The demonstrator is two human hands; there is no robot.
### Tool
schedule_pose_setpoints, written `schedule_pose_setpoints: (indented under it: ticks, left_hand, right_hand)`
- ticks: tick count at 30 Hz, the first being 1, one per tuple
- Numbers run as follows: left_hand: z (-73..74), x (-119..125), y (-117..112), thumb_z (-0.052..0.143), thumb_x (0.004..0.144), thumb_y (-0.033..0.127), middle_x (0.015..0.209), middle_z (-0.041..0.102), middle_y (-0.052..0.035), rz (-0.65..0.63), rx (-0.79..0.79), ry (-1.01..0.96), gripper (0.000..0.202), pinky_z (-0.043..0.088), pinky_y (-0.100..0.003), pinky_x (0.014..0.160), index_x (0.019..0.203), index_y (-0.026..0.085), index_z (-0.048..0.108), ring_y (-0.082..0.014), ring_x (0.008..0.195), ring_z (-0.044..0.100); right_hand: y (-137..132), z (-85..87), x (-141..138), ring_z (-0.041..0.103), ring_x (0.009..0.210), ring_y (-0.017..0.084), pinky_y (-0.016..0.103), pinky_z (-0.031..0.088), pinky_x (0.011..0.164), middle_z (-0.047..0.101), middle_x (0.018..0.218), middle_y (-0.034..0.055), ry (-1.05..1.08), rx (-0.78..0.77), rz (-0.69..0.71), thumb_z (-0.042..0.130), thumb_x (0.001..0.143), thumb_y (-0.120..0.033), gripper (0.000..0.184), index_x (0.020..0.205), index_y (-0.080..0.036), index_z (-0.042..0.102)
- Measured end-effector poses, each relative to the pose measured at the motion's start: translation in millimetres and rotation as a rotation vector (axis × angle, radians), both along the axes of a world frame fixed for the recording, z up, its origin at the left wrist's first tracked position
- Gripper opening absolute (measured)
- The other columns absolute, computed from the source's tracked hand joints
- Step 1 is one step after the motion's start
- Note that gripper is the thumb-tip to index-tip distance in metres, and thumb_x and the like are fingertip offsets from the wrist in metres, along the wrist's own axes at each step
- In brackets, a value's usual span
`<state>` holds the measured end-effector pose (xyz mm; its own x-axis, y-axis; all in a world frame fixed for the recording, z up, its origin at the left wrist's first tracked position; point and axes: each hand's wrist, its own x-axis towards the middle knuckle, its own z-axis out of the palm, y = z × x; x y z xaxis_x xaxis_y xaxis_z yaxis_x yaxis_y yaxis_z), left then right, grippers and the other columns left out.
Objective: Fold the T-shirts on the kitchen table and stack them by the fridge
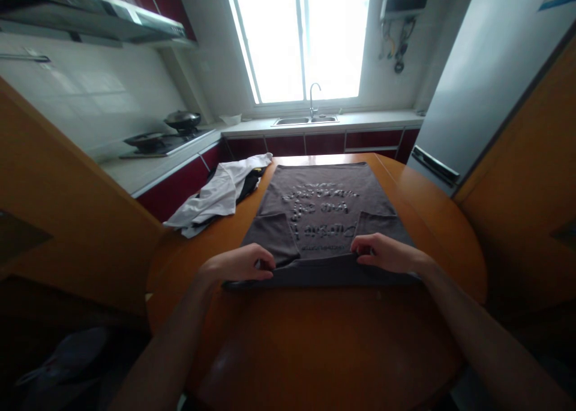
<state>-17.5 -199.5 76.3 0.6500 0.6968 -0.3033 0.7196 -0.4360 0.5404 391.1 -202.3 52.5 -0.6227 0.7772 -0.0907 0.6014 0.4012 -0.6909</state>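
A dark grey T-shirt (320, 213) with pale printed lettering lies flat on the round orange-brown table (324, 345), its sleeves folded in over the body. My left hand (243, 263) pinches the near edge of the shirt on the left side. On the right side my right hand (384, 252) grips the same near edge, fingers curled over the cloth. The near part of the shirt is doubled over into a thick fold between both hands.
A heap of white and black clothes (220, 195) lies on the table's far left edge. Behind are a counter with a stove and pans (166, 138), a sink (306, 120) under a bright window, and a fridge (477, 93) at right.
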Motion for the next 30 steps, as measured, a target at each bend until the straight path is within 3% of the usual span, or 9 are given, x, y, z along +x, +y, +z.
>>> schedule_pose_setpoints:
  ticks: [7, 13, 20, 24, 30]
  left_hand:
    - [4.0, 5, 4, 0.058, 0.092, 0.049, 0.08, 0.07, -0.003, 0.018, 0.119, -0.059, 0.038, 0.041, -0.023, 0.064, 0.094, 0.015, 0.075, -0.0158, 0.071, 0.058]
    - [4.5, 8, 7, 0.058, 0.093, 0.05, 0.086, 0.071, -0.0049, 0.11, 0.22, -0.157, 0.038, 0.045, -0.025, 0.071, 0.093, 0.015, 0.073, -0.0173, 0.077, 0.06]
    - [-7.5, 8, 14, 0.055, 0.094, 0.052, 0.094, 0.073, -0.0067, 0.143, 0.245, -0.162, 0.04, 0.049, -0.027, 0.076, 0.099, 0.017, 0.073, -0.0203, 0.084, 0.064]
    - [-17.2, 8, 19, 0.055, 0.094, 0.051, 0.093, 0.073, -0.0072, 0.145, 0.253, -0.167, 0.039, 0.048, -0.026, 0.075, 0.097, 0.017, 0.074, -0.0199, 0.083, 0.064]
    - [-26.5, 7, 25, 0.055, 0.095, 0.05, 0.089, 0.072, -0.006, 0.141, 0.265, -0.153, 0.038, 0.046, -0.025, 0.072, 0.095, 0.017, 0.074, -0.0181, 0.079, 0.063]
  right_hand:
    - [3, 0.3, 0, 0.062, 0.079, 0.017, 0.028, 0.044, 0.076, 0.07, 0.091, 0.0032, 0.031, 0.109, -0.108, 0.056, 0.093, -0.036, 0.034, 0.122, -0.02, 0.064]
    - [8, -5.7, -2, 0.067, 0.093, 0.022, 0.03, 0.046, 0.083, 0.074, 0.101, 0.0063, -0.048, 0.237, -0.212, 0.054, 0.095, -0.028, 0.039, 0.133, -0.023, 0.061]
    - [10, -9.9, -9, 0.069, 0.102, 0.026, 0.031, 0.047, 0.083, 0.075, 0.111, 0.0084, -0.272, 0.326, -0.283, 0.052, 0.097, -0.03, 0.04, 0.136, -0.027, 0.06]
    - [9, -11.5, -12, 0.068, 0.106, 0.026, 0.031, 0.047, 0.085, 0.074, 0.116, 0.0081, -0.289, 0.342, -0.272, 0.055, 0.096, -0.03, 0.039, 0.134, -0.026, 0.063]
    - [11, -12.7, -10, 0.069, 0.095, 0.025, 0.03, 0.046, 0.077, 0.074, 0.106, 0.0062, -0.305, 0.348, -0.271, 0.06, 0.094, -0.034, 0.035, 0.126, -0.024, 0.067]
